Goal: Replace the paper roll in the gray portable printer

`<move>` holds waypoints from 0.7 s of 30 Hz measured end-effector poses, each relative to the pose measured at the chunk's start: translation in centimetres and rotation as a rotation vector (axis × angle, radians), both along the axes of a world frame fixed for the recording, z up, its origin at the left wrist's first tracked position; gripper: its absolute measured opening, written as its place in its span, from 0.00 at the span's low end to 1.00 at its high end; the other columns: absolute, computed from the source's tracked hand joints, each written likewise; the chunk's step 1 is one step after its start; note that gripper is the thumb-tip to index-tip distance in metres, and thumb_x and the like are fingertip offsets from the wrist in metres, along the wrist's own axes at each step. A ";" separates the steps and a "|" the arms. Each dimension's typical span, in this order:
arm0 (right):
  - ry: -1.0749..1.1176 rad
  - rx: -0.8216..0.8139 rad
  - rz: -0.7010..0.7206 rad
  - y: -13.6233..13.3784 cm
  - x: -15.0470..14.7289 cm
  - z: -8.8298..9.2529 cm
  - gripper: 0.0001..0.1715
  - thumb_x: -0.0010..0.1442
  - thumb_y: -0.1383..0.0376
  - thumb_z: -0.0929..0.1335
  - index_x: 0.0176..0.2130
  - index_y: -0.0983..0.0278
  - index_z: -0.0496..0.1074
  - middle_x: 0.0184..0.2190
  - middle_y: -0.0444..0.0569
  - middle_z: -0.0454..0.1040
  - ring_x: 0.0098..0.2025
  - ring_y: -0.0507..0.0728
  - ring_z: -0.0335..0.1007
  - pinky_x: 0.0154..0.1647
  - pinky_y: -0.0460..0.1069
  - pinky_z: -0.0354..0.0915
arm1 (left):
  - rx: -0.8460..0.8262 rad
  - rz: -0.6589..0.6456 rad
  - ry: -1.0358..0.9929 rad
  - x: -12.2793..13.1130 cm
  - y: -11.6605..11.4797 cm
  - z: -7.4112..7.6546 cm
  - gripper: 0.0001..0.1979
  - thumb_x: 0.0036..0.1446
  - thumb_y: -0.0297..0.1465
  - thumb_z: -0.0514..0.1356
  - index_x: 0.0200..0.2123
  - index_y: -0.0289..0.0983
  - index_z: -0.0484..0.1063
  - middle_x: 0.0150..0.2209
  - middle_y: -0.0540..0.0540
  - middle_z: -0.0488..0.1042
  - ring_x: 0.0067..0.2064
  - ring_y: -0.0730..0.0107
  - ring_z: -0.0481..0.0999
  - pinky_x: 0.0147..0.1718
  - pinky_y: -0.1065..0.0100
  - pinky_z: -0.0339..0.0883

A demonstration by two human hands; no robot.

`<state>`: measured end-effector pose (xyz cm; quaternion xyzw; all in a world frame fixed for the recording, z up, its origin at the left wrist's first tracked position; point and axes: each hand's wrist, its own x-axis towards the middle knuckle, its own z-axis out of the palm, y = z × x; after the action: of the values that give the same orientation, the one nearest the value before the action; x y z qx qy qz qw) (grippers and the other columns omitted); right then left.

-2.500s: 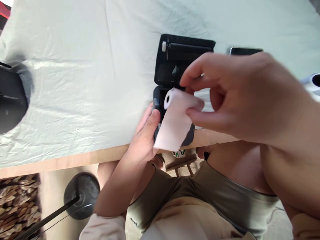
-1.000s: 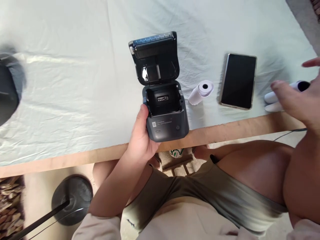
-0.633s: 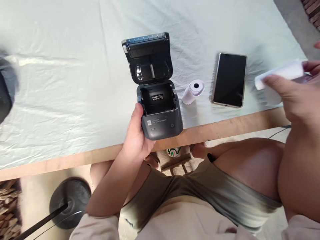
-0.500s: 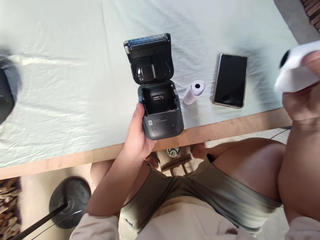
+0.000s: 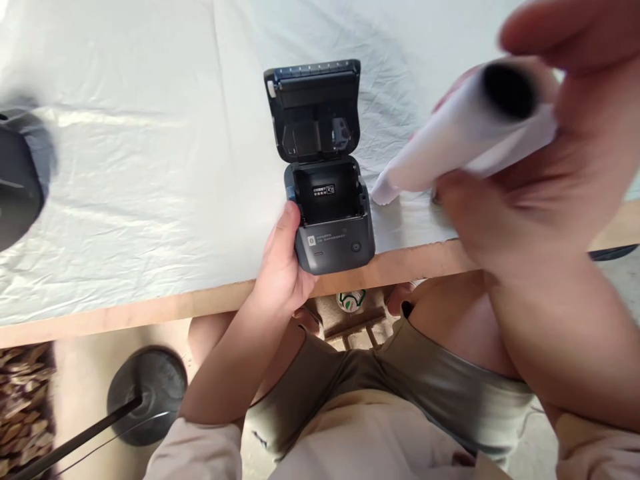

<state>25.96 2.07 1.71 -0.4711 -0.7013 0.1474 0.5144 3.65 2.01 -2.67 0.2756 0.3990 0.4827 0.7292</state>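
My left hand [image 5: 285,267] grips a small dark grey label printer [image 5: 336,247] by its left side, at the table's front edge. The printer's lid [image 5: 315,110] stands raised, and the bay inside shows a white printed label with no roll in it. Up close to the camera, my right hand [image 5: 540,193] holds a white paper roll [image 5: 445,143] with a black core, blurred by motion. Behind it, a second paper roll [image 5: 384,191] lies on the table, mostly covered by the held one.
A pale wrinkled cloth covers the table [image 5: 150,167], with a wooden front edge [image 5: 200,305]. At the far left sits a blurred dark object [image 5: 20,180]. Below are a round black stand base [image 5: 150,393], a can [image 5: 351,300] and wood chips [image 5: 25,400].
My right hand has swung in from the right with the paper roll, nearer the camera and the printer. It now hides the black-screened device on the table. My left hand keeps its hold.
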 end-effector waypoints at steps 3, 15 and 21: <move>-0.075 0.204 0.109 0.4 -1.4 -0.9 0.29 0.70 0.67 0.68 0.68 0.56 0.70 0.57 0.49 0.83 0.54 0.58 0.87 0.53 0.55 0.82 | 0.009 -0.007 -0.004 0.0 -0.2 0.0 0.25 0.75 0.57 0.75 0.56 0.42 0.87 0.60 0.42 0.93 0.78 0.40 0.84 0.71 0.52 0.88; -0.350 0.118 0.085 0.5 -2.2 -1.4 0.17 0.67 0.80 0.67 0.45 0.59 0.74 0.43 0.41 0.87 0.48 0.59 0.89 0.43 0.53 0.76 | 0.069 0.018 0.024 0.0 -0.8 -0.4 0.24 0.72 0.53 0.80 0.58 0.44 0.87 0.62 0.47 0.90 0.83 0.48 0.77 0.75 0.64 0.82; -0.201 0.112 -0.008 -0.2 -2.4 -0.3 0.14 0.72 0.78 0.70 0.44 0.57 0.74 0.49 0.41 0.90 0.52 0.57 0.92 0.52 0.53 0.85 | 0.062 0.002 -0.009 0.0 -0.7 -0.4 0.21 0.75 0.50 0.77 0.59 0.44 0.88 0.65 0.47 0.90 0.85 0.44 0.74 0.79 0.56 0.81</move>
<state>23.59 1.84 1.38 -0.4569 -0.7546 0.0579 0.4674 3.70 1.34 -3.10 0.2957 0.3808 0.4967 0.7217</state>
